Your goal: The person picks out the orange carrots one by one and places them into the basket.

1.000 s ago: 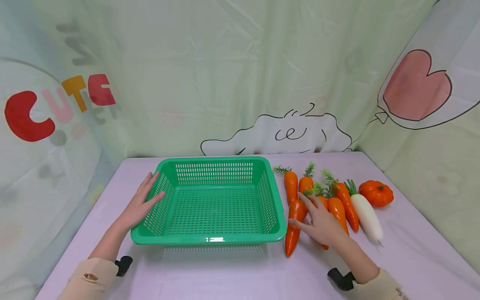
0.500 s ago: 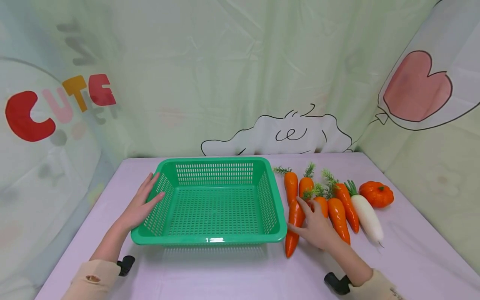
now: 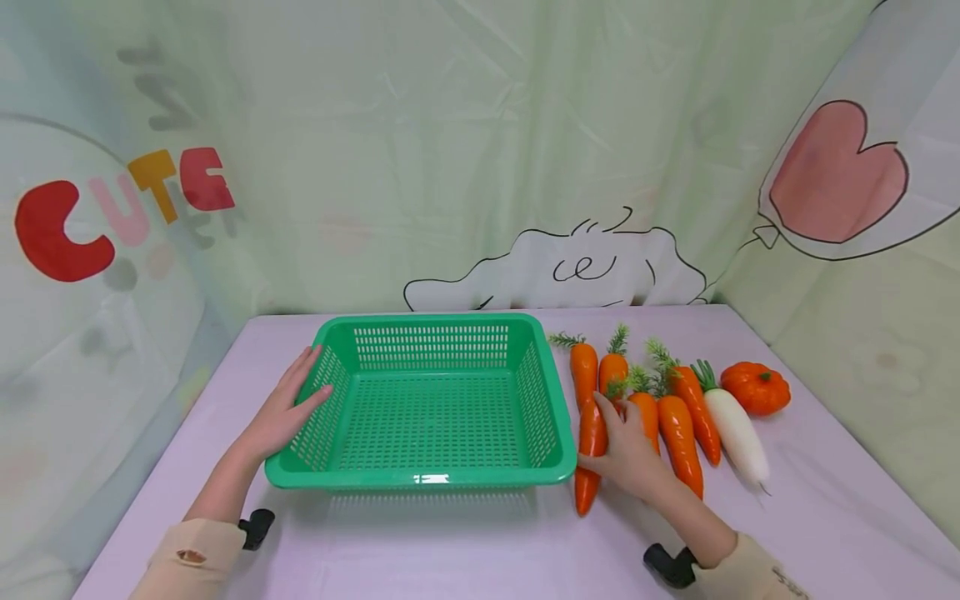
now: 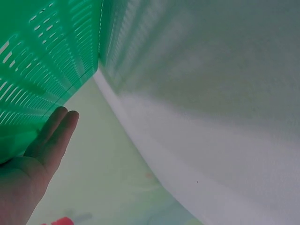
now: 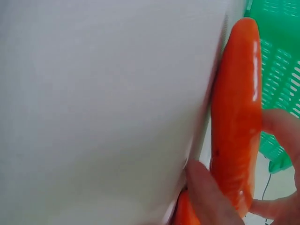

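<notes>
A green perforated plastic basket (image 3: 431, 477) stands mid-table. My left hand (image 3: 283, 412) rests on its left side with fingers extended; in the left wrist view those fingers (image 4: 58, 136) lie along the basket's outer wall (image 4: 56, 51). Just off the basket's right side, my right hand (image 3: 632, 452) grips a shiny orange carrot (image 3: 589, 493) lying lengthwise. In the right wrist view the thumb and fingers (image 5: 206, 187) sit on opposite sides of this carrot (image 5: 236, 112). Its upper end is partly covered by the hand in the head view.
Several more carrots with feathery green tops lie around the right hand, one (image 3: 680, 442) just right of it. Beyond them are a white radish (image 3: 738, 433) and a small orange pumpkin (image 3: 756, 388). A printed curtain (image 3: 465, 150) hangs behind the lilac-covered table (image 3: 420, 554).
My right hand has shifted slightly left and down, and its thumb and fingers have closed around the carrot nearest the basket. The left hand keeps its place on the basket.
</notes>
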Tool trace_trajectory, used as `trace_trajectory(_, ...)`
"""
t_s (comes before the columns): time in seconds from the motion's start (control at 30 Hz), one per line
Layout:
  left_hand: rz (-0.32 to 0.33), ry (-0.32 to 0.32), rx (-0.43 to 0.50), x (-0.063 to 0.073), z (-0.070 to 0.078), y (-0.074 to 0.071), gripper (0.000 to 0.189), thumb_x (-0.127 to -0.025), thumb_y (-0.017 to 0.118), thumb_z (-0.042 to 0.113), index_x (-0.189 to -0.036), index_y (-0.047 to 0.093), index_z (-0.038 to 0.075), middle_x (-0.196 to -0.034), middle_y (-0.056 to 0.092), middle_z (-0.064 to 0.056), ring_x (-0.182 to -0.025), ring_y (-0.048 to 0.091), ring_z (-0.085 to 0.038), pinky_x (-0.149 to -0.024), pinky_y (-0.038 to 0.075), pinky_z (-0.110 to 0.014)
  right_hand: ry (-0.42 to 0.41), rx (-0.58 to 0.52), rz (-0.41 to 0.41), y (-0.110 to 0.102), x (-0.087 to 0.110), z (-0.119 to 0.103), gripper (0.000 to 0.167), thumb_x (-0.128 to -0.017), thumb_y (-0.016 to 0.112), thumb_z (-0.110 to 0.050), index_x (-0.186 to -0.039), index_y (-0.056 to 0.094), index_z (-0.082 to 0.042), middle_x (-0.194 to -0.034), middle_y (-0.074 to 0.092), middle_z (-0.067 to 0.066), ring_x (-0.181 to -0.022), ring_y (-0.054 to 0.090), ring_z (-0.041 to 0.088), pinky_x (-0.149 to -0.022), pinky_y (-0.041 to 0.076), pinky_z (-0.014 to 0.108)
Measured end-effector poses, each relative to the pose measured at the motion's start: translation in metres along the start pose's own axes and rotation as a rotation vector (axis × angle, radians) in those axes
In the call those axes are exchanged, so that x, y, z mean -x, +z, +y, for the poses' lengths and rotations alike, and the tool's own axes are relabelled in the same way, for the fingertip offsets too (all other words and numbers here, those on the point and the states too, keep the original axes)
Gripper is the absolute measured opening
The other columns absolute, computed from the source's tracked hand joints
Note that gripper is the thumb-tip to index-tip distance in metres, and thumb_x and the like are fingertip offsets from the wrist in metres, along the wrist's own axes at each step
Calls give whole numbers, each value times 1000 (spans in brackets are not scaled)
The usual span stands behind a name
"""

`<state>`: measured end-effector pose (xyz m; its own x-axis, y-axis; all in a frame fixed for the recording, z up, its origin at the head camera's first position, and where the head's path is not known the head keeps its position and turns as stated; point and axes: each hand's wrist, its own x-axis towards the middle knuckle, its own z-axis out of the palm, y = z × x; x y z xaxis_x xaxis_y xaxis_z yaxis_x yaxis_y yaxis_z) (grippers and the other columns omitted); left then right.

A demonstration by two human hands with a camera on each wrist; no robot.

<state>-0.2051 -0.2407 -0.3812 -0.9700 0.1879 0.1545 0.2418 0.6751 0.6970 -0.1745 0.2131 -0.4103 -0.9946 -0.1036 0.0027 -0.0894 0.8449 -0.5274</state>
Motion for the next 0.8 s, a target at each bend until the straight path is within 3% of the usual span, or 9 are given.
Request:
trace_trajectory(0.2, 0, -21, 7, 0, 0, 0, 69, -95, 46, 35, -148, 8, 15, -152, 0, -15, -136, 1, -40, -98, 9, -68, 9, -35, 2, -1, -2, -1, 92, -73, 76, -26, -141, 20, 1, -132, 15, 34, -105, 41, 47, -78, 48, 54)
trace_trajectory(0.5, 12, -45, 19, 0, 0, 1, 71, -94, 47, 36, -149, 6, 16, -152, 0, -14, -136, 1, -39, -99, 9, -68, 12, -87, 10, -5, -2, 2, 94, -70, 79, -27, -140, 22, 0, -129, 20, 33, -104, 42, 46, -78, 48, 53)
trace_trajectory(0.8, 19, -63, 46, 1, -1, 1, 73, -94, 47, 40, -148, 1, 21, -152, -1, -14, -137, 0, -38, -99, 8, -68, 2, -115, 53, -16, 1, -1, 93, -71, 79, -27, -141, 23, -2, -123, 28, 31, -91, 46, 37, -65, 50, 37)
